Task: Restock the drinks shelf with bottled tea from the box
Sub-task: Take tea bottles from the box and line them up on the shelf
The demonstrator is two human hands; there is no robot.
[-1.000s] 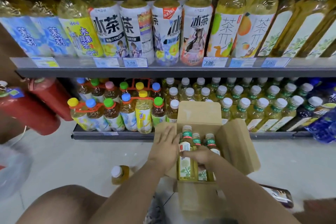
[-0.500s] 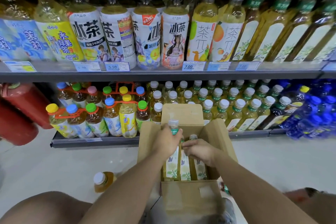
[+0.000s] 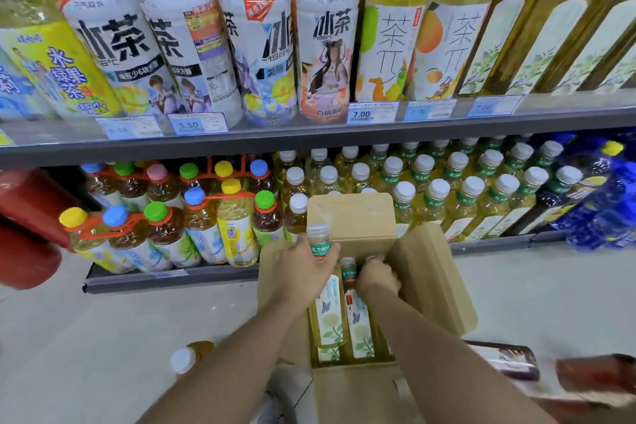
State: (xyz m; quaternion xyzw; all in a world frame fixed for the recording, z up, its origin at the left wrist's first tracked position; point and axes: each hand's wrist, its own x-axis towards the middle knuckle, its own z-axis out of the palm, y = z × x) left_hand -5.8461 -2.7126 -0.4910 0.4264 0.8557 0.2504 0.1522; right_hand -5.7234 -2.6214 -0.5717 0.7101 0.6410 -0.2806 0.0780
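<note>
Head view: an open cardboard box (image 3: 430, 272) stands in front of the lower shelf (image 3: 172, 280), with its far flap upright and its left and right flaps folded outward.
Box contents: upright tea bottles with pale floral labels, packed side by side. One middle bottle (image 3: 348, 272) stands between the two hands. How many lie beneath the arms cannot be told.
Left hand (image 3: 303, 272): fingers are curled round the shoulder of a tea bottle (image 3: 327, 317), just below its green neck band. The grip is closed and firm.
Tea bottle position: at the left side of the box, upright. Its white cap is raised above the neighbouring caps and level with the far flap's lower part.
Right hand (image 3: 377, 277): it is inside the box at the right side, back of hand up, fingers curled down over the top of a second tea bottle (image 3: 371, 257). Only that bottle's pale cap shows above the knuckles.
Lower shelf contents: rows of white-capped tea bottles (image 3: 437, 196) stand behind the box. Colour-capped bottles (image 3: 158, 227) joined by orange carriers stand toward the left end. Blue bottles (image 3: 605, 203) stand at the right end.
Upper shelf (image 3: 309, 141) contents: large iced tea bottles (image 3: 265, 55) stand in a row. Price tags (image 3: 373, 112) line its front edge.
Floor: a loose bottle (image 3: 191, 356) lies left of the box, beside the left forearm.
Left edge: red cylinders (image 3: 31, 203) stand beside the lower shelf's left end.
</note>
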